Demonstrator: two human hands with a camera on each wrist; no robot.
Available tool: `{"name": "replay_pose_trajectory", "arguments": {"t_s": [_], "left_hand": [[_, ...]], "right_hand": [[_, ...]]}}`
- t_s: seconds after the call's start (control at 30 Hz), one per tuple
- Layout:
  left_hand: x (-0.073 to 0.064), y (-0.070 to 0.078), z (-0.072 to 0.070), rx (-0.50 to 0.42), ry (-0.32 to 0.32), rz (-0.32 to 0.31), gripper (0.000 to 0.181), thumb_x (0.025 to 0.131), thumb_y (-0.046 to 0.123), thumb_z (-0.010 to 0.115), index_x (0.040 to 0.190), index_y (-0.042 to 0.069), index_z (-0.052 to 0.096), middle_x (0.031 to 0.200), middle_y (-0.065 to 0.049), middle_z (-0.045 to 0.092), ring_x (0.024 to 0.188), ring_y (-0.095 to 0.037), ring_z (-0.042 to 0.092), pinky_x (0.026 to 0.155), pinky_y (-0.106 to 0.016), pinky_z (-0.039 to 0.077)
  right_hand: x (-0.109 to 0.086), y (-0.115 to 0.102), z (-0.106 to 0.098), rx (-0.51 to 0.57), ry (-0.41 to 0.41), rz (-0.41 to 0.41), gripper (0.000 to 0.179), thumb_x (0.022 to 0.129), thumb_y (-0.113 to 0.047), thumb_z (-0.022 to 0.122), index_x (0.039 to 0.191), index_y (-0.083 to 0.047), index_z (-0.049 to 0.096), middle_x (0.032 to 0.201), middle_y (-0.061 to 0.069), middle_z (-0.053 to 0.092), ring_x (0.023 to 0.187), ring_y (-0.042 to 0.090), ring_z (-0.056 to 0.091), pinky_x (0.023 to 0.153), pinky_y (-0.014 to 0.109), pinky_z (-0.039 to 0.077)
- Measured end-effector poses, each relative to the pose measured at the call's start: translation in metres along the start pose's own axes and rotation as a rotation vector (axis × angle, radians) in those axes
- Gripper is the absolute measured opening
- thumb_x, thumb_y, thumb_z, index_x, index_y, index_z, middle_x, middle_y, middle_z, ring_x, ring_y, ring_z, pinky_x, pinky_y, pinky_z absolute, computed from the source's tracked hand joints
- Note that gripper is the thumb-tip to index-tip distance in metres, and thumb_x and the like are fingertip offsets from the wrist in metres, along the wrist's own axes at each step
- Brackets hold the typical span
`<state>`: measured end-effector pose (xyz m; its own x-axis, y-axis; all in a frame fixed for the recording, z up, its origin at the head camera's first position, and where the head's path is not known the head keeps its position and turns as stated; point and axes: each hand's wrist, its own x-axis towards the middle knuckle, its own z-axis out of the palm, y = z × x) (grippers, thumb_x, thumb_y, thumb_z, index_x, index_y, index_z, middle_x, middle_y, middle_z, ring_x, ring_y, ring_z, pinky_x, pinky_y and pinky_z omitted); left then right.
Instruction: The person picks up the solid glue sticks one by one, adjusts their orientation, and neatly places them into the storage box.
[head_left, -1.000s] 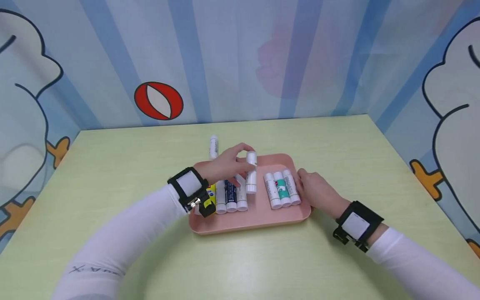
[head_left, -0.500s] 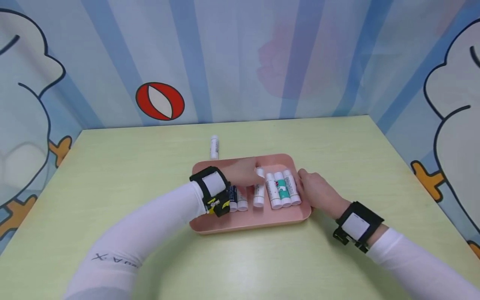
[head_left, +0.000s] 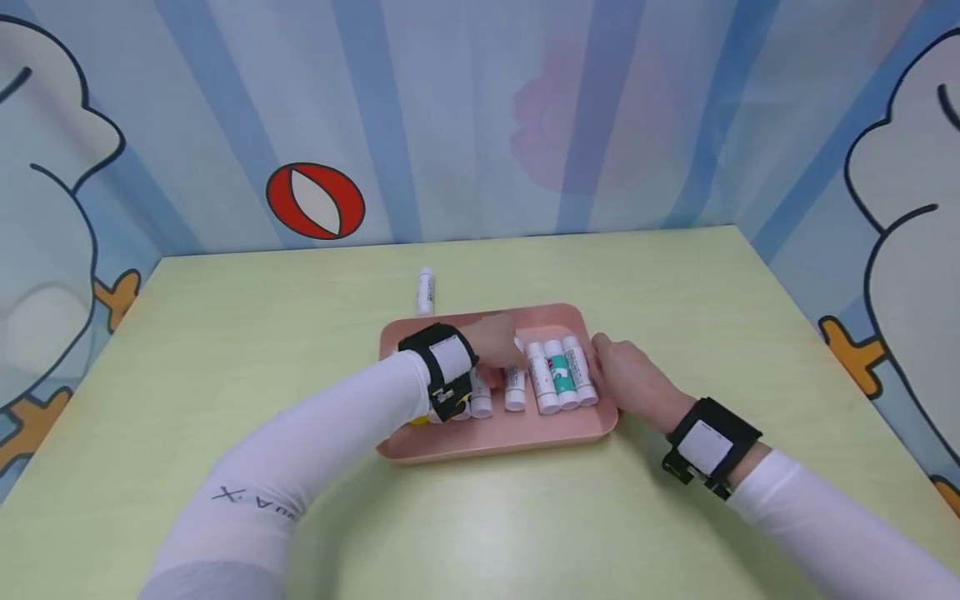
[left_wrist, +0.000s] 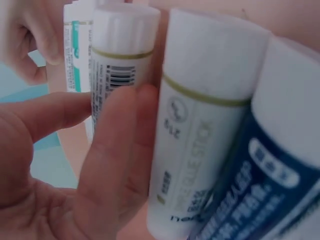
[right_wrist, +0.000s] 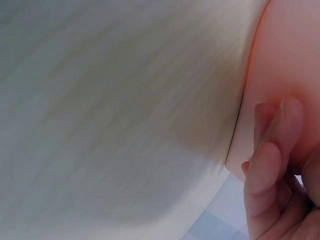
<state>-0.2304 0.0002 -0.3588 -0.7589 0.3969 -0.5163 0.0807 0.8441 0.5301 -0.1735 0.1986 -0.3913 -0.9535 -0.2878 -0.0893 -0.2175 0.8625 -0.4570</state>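
Note:
In the head view my left hand [head_left: 495, 338] is over the pink tray [head_left: 555, 437]. Its thumb and fingers pinch a white glue stick [head_left: 515, 395], which lies in the tray. Its label and barcode show in the left wrist view. Right of it, a little apart, lie a white glue stick [head_left: 543, 379], a green-and-white one [head_left: 561, 375] and another white one [head_left: 581, 371], side by side. Left of it are a white glue stick [left_wrist: 195, 145] and a dark blue one [left_wrist: 255, 195], partly behind my hand in the head view. My right hand [head_left: 632, 377] grips the tray's right edge.
One more white glue stick [head_left: 426, 292] lies on the table [head_left: 247, 350] behind the tray's back left edge. A bit of yellow glue stick [head_left: 420, 419] shows under my left wrist. A striped cloth wall [head_left: 465, 125] stands behind the table.
My left hand has carried the glue stick right and lowered it into the tray, beside the row of three. It still holds it. The right hand has stayed at the tray edge.

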Motion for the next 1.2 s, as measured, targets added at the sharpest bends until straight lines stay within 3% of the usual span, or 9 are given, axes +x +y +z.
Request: {"name": "replay_pose_trajectory", "arguments": {"t_s": [0.17, 0.47, 0.73, 0.8, 0.97, 1.03, 1.2], "left_hand": [[0.003, 0.001, 0.003, 0.029, -0.005, -0.018, 0.033, 0.083, 0.022, 0.061, 0.107, 0.004, 0.048, 0.083, -0.011, 0.059, 0.059, -0.018, 0.059, 0.053, -0.027, 0.048], [0.003, -0.003, 0.004, -0.036, -0.026, -0.011, 0.028, 0.082, 0.025, 0.064, 0.097, 0.004, 0.053, 0.076, -0.011, 0.062, 0.058, -0.019, 0.061, 0.055, -0.027, 0.049], [0.006, -0.009, 0.002, -0.08, -0.033, 0.017, 0.033, 0.084, 0.029, 0.061, 0.105, 0.004, 0.051, 0.084, -0.011, 0.062, 0.063, -0.021, 0.062, 0.057, -0.029, 0.049], [0.005, -0.01, -0.003, -0.04, -0.008, 0.045, 0.038, 0.085, 0.032, 0.06, 0.11, 0.004, 0.05, 0.09, -0.009, 0.059, 0.068, -0.018, 0.06, 0.06, -0.027, 0.048], [-0.006, -0.009, -0.024, -0.04, 0.067, 0.095, 0.049, 0.087, 0.035, 0.057, 0.12, 0.0, 0.046, 0.089, -0.01, 0.061, 0.071, -0.017, 0.061, 0.063, -0.025, 0.047], [-0.01, -0.011, -0.033, -0.093, 0.101, 0.099, 0.051, 0.088, 0.032, 0.056, 0.125, -0.002, 0.043, 0.084, -0.012, 0.063, 0.068, -0.02, 0.063, 0.061, -0.028, 0.049], [-0.01, -0.024, -0.056, -0.012, 0.245, 0.076, 0.058, 0.088, 0.035, 0.055, 0.13, 0.0, 0.039, 0.084, -0.011, 0.064, 0.072, -0.021, 0.062, 0.066, -0.028, 0.047]], "right_hand": [[-0.001, 0.001, 0.0, -0.003, 0.008, -0.019, 0.017, 0.096, -0.016, 0.039, 0.096, -0.001, 0.045, 0.069, 0.006, 0.049, 0.054, 0.014, 0.048, 0.046, 0.027, 0.04], [0.001, -0.001, -0.001, -0.002, -0.009, -0.002, 0.018, 0.096, -0.017, 0.038, 0.098, 0.0, 0.044, 0.069, 0.007, 0.049, 0.054, 0.015, 0.048, 0.046, 0.027, 0.04], [-0.001, -0.001, -0.002, 0.001, -0.026, 0.034, 0.017, 0.096, -0.017, 0.04, 0.1, 0.0, 0.044, 0.071, 0.008, 0.049, 0.056, 0.016, 0.048, 0.047, 0.027, 0.04], [-0.002, -0.001, -0.002, 0.004, -0.028, 0.045, 0.017, 0.096, -0.017, 0.04, 0.1, 0.0, 0.044, 0.071, 0.008, 0.049, 0.056, 0.016, 0.048, 0.047, 0.027, 0.04], [-0.004, -0.002, -0.004, 0.007, -0.039, 0.062, 0.019, 0.096, -0.017, 0.04, 0.102, 0.0, 0.044, 0.071, 0.008, 0.049, 0.057, 0.016, 0.049, 0.048, 0.027, 0.04], [-0.005, -0.002, -0.004, 0.006, -0.04, 0.063, 0.019, 0.096, -0.017, 0.041, 0.102, 0.001, 0.044, 0.071, 0.008, 0.049, 0.057, 0.016, 0.049, 0.048, 0.027, 0.04], [-0.007, -0.002, -0.004, 0.015, -0.036, 0.058, 0.019, 0.096, -0.017, 0.041, 0.102, 0.001, 0.044, 0.071, 0.008, 0.049, 0.055, 0.016, 0.048, 0.047, 0.028, 0.041]]}}
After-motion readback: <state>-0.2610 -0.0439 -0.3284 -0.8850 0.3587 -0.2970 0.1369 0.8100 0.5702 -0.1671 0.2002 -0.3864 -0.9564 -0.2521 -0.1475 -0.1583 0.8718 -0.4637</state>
